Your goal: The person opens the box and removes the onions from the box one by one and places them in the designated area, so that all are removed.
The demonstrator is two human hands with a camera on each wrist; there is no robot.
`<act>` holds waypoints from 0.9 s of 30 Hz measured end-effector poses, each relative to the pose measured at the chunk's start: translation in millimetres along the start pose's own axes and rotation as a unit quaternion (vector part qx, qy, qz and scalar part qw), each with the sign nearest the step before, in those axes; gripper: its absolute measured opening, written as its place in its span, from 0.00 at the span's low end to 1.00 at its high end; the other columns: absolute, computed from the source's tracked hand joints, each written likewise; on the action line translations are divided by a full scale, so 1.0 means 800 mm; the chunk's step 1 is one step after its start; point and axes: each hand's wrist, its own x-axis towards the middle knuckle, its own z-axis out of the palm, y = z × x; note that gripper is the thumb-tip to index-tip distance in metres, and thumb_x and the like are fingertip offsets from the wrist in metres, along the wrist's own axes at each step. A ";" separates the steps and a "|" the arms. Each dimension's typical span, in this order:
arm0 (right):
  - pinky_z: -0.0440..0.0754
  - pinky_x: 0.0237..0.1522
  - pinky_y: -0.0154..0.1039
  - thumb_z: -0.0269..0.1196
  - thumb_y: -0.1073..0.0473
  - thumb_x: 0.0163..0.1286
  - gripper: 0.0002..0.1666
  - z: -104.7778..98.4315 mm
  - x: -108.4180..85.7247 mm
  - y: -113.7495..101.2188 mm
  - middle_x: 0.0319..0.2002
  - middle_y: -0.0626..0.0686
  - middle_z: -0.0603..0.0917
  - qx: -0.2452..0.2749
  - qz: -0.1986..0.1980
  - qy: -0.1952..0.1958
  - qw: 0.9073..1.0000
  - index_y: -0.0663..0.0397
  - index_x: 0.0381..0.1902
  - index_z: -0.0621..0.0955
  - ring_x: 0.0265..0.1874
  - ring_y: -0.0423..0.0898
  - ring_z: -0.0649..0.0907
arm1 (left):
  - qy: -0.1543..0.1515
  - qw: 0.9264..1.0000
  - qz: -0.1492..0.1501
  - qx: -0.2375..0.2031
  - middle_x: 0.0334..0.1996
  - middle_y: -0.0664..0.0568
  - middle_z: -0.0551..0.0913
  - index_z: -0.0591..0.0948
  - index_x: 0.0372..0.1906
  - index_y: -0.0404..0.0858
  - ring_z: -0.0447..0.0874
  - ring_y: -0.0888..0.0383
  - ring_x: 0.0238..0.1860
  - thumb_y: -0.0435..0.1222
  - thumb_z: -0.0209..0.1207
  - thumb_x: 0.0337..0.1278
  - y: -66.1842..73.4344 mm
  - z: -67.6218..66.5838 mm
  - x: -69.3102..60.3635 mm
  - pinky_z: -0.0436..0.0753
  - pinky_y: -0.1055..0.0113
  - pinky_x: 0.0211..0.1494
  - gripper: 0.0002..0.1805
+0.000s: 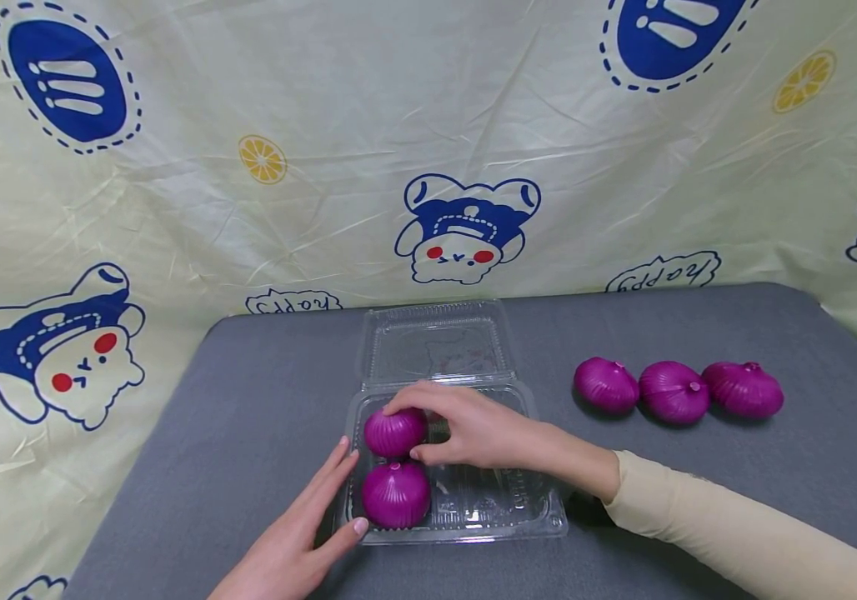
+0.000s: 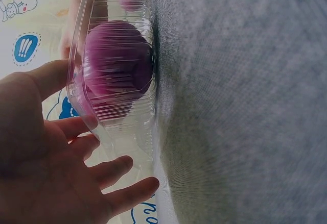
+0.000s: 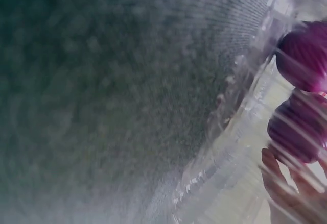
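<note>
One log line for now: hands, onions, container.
right hand: grips far onion in container | left hand: at container's left side | near onion: in container | three onions: on table, right of container | lid: open

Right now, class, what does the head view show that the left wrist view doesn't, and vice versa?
Only the head view shows the whole row of three onions right of the clear container, and the back of the left hand.
Only the left wrist view shows that hand's palm.
Both show onions inside the container, the tabletop and printed backdrop.
</note>
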 end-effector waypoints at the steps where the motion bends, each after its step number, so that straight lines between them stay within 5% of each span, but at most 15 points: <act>1: 0.78 0.55 0.38 0.70 0.56 0.63 0.31 -0.001 -0.001 -0.001 0.62 0.39 0.75 -0.001 0.000 0.002 1.000 0.34 0.63 0.75 0.59 0.37 0.74 | -0.001 1.000 -0.001 0.000 0.78 0.60 0.47 0.57 0.78 0.53 0.49 0.49 0.76 0.61 0.56 0.62 0.000 0.000 0.000 0.60 0.38 0.68 0.43; 20: 0.80 0.53 0.44 0.69 0.51 0.63 0.30 -0.019 -0.024 -0.012 0.60 0.34 0.75 -0.007 -0.003 0.044 0.999 0.29 0.62 0.75 0.59 0.36 0.74 | 0.009 1.000 0.016 0.002 0.78 0.60 0.47 0.58 0.78 0.50 0.50 0.50 0.76 0.59 0.57 0.63 0.000 0.001 -0.004 0.60 0.39 0.69 0.43; 27: 0.73 0.61 0.50 0.70 0.49 0.61 0.30 -0.025 -0.037 -0.015 0.59 0.34 0.76 -0.014 -0.006 0.054 0.998 0.29 0.61 0.76 0.65 0.40 0.70 | 0.005 1.000 0.006 0.006 0.78 0.60 0.47 0.58 0.78 0.51 0.49 0.49 0.76 0.60 0.57 0.62 0.000 0.001 -0.002 0.60 0.38 0.69 0.43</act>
